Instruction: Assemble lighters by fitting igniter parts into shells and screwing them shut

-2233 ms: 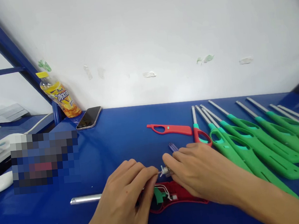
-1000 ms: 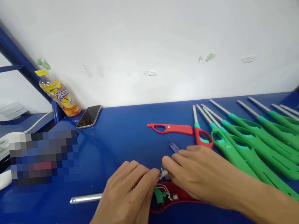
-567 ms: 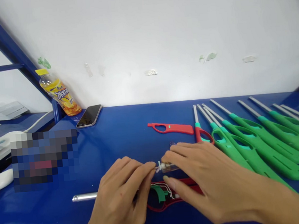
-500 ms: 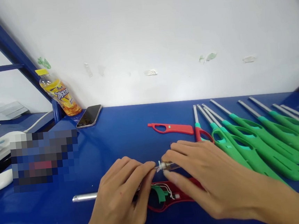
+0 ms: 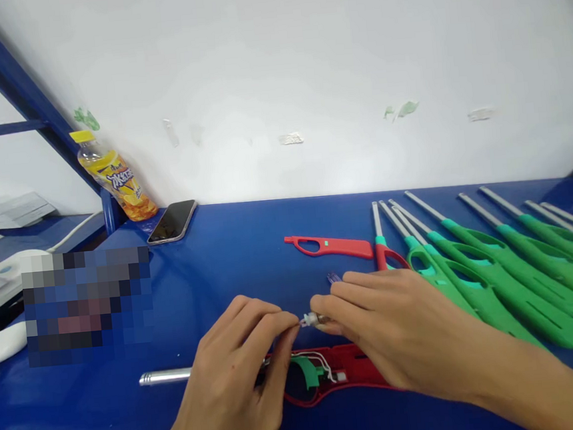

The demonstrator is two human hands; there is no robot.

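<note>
Thumb and fingertips of my left hand (image 5: 239, 366) are pinched on a small thin clear piece, mostly hidden, at the tip of a white valve fitting (image 5: 310, 319). That fitting belongs to a lighter gas tank, which my right hand (image 5: 386, 327) grips between thumb and fingers; its body is largely covered. Beneath both hands lies an opened red lighter half-shell (image 5: 349, 357) with a green trigger (image 5: 307, 372), white wires and a metal barrel (image 5: 165, 377) pointing left. A purple see-through piece (image 5: 333, 278) shows just beyond my right fingers; I cannot tell whether they touch it.
The matching red shell half (image 5: 337, 247) lies farther back. On the right are several green lighters (image 5: 512, 269) and a red one (image 5: 387, 254). A phone (image 5: 173, 222) and a drink bottle (image 5: 117, 179) are at the back left, near a blurred-out object (image 5: 88, 306).
My right fingers have closed further around the tank, and the hand has turned slightly. More of the purple piece shows behind it. My left hand keeps its pinch.
</note>
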